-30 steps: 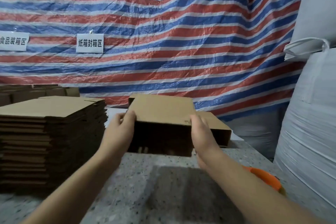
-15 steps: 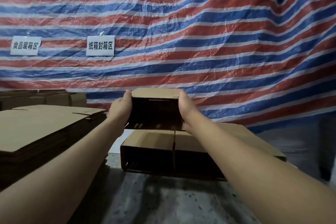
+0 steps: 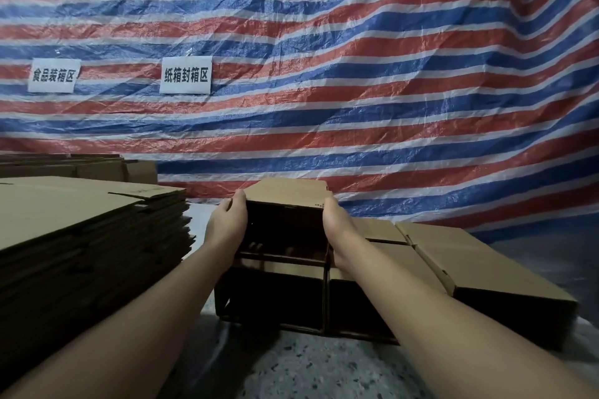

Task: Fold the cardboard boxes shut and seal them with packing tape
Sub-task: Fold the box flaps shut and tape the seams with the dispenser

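Nearest me I see bare speckled floor (image 3: 324, 366) between my forearms. My left hand (image 3: 227, 227) and right hand (image 3: 337, 230) clamp the sides of a small cardboard box (image 3: 285, 197), its dark open end toward me, sitting atop the assembled boxes (image 3: 431, 256). Flat carton stack (image 3: 81, 230) crowds the left; striped tarp (image 3: 356, 74) beyond.
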